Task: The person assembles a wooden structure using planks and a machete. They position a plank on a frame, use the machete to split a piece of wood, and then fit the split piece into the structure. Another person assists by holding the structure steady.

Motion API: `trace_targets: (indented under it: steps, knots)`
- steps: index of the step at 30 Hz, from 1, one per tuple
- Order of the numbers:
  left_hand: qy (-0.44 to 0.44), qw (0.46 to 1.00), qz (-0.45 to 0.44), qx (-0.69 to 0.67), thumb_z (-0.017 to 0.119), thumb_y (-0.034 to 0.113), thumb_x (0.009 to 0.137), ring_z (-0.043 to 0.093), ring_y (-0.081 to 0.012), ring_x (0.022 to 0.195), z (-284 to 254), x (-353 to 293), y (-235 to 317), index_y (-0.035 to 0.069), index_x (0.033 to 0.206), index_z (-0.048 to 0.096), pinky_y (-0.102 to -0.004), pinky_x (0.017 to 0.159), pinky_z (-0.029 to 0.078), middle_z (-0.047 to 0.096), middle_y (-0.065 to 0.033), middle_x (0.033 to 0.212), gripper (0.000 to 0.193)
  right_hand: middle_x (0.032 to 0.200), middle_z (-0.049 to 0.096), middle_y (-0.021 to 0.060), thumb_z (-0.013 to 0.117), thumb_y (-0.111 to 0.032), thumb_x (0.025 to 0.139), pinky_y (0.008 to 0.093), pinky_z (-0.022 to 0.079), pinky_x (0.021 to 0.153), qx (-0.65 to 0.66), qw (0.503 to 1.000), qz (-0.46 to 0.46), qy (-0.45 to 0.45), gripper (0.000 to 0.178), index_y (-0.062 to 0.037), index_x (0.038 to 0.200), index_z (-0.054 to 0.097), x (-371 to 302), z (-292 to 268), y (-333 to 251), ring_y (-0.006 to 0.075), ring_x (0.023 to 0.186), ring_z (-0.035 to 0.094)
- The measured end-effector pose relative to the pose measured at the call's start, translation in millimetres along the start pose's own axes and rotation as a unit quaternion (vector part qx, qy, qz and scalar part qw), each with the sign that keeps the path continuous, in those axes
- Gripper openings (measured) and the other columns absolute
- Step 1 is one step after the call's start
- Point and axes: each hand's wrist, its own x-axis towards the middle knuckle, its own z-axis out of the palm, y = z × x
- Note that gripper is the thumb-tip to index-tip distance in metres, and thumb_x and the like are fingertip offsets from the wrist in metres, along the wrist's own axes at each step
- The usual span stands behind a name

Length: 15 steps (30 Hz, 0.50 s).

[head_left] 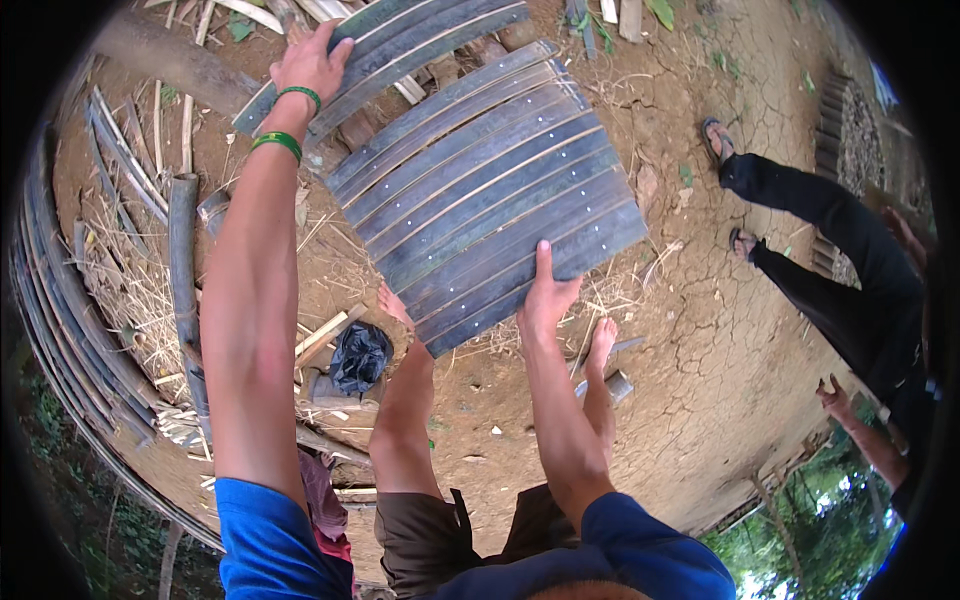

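A panel of dark bamboo slats (500,200), joined side by side with small pale nail heads showing, is tilted in front of me. My right hand (548,300) grips its near edge, thumb on top and the fingers hidden underneath. Beyond it lies a second, narrower slatted bamboo panel (430,45), cut off by the top of the view. My left hand (310,70), with green bands on the wrist, is closed over that panel's left end. The two panels lie close together, and I cannot tell whether they touch.
Bamboo poles (183,270) and split strips (125,155) litter the dirt on the left. A black plastic bag (360,357) sits beside my bare foot. At right stands another person in black trousers (830,210) and sandals. Stacked bamboo (60,300) curves along the far left.
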Motion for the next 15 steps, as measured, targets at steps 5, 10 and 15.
trace_targets:
  steps: [5, 10, 15]
  knots:
    - [0.027, 0.999, -0.011, 0.013, 0.052, 0.047, 0.093, 0.052, -0.0293, 0.122, -3, -6, -1, 0.03, 0.134, 0.05, -0.056, 0.097, 0.036, 0.058, -0.0095, 0.128, 0.045, 0.125, 0.055, 0.0177, 0.073, -0.01, 0.086, 0.035, 0.043, 0.098, 0.009, 1.0, -0.016, -0.015, 0.059, 0.0079, 0.132, 0.039, -1, 10, 7, 0.0222, 0.11, 0.055]
    - [0.055, 0.998, 0.009, -0.013, 0.051, 0.047, 0.094, 0.053, -0.0289, 0.12, -1, -8, -5, 0.034, 0.138, 0.046, -0.0558, 0.095, 0.037, 0.059, -0.0087, 0.128, 0.046, 0.124, 0.056, 0.0174, 0.073, -0.013, 0.087, 0.0354, 0.045, 0.095, -0.022, 0.996, -0.085, -0.027, 0.059, 0.0074, 0.132, 0.04, 4, 2, 2, 0.0224, 0.11, 0.056]
    - [0.019, 1.0, -0.016, -0.009, 0.059, 0.038, 0.089, 0.049, -0.0347, 0.123, -24, -10, 28, 0.018, 0.138, 0.047, -0.054, 0.095, 0.037, 0.055, -0.0176, 0.133, 0.055, 0.12, 0.058, 0.0192, 0.074, -0.012, 0.086, 0.0343, 0.042, 0.097, -0.016, 0.998, -0.055, -0.031, 0.058, 0.0117, 0.128, 0.043, 21, 3, -8, 0.0231, 0.108, 0.056]
